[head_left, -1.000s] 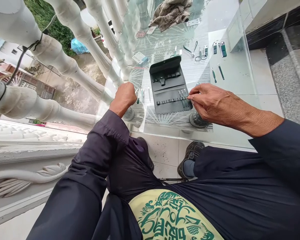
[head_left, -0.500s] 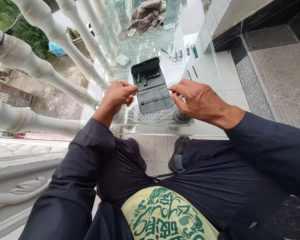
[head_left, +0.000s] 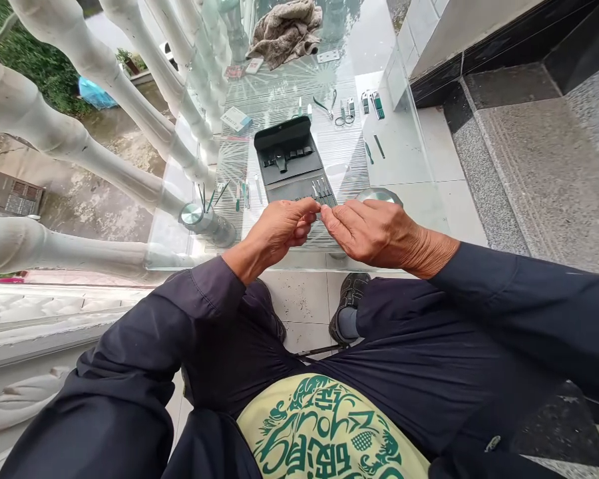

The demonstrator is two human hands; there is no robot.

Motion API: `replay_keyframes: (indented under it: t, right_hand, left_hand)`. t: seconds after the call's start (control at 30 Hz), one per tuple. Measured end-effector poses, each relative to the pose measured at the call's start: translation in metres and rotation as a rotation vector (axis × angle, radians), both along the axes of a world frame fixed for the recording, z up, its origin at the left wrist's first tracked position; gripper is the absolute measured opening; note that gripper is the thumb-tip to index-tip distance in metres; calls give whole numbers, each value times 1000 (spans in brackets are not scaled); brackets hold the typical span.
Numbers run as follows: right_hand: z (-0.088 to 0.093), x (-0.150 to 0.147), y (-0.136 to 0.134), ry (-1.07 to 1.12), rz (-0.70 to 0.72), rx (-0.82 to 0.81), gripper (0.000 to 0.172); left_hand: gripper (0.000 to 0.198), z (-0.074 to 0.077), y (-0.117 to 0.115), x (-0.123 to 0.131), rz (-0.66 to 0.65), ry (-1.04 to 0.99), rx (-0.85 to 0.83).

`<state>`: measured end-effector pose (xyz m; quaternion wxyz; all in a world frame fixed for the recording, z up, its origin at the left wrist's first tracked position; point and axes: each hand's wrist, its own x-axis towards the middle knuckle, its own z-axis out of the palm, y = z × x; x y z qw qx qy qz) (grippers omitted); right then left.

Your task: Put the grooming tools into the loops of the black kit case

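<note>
The black case [head_left: 292, 174] lies open at the centre of the frame, its lower edge hidden by the hands. Three slim tools [head_left: 320, 189] sit side by side at the right of its lower panel, just above the fingertips. The left hand [head_left: 283, 227] and right hand [head_left: 372, 229] meet, or very nearly, over that edge. Both sets of fingers are bunched; how closely they shut, and whether they hold anything, I cannot tell.

The likeliest trouble is there: with the fingers so crowded, anything small between them could slip out, and a knuckle could nudge the slim tools askew. The case seems light and the glass table [head_left: 404, 166] smooth, so a tug might drag it towards the near edge.

Farther out, scissors [head_left: 347, 114] and nippers [head_left: 327, 104] lie at upper centre, nail clippers [head_left: 377, 104] to their right; a sleeve seems unlikely to reach them. A crumpled cloth [head_left: 284, 33] lies at the top.
</note>
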<state>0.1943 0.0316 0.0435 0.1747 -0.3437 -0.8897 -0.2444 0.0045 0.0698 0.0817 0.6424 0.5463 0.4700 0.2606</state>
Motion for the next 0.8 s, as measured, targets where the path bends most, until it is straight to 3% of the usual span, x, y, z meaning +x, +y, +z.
replay_keyframes:
  t: [0.1, 0.23, 0.3, 0.43, 0.53, 0.8]
  right_hand:
    - [-2, 2, -5, 69, 39, -65, 33]
    - [-10, 5, -9, -30, 65, -29, 33]
    - [-13, 5, -10, -69, 80, -14, 34]
    - [-16, 0, -9, -12, 93, -64, 33]
    - [-16, -5, -8, -90, 55, -52, 36]
    - [-20, -3, -6, -174, 72, 10, 36]
  left_hand:
    - [27, 4, 0, -7, -41, 253, 234]
    - [20, 5, 2, -22, -16, 697, 989]
    - [19, 2, 4, -26, -78, 820, 1176]
    - [21, -9, 6, -29, -221, 937, 1214]
    - [19, -15, 5, -30, -265, 1003, 1226]
    - [8, -13, 6, -33, -325, 1055, 1211]
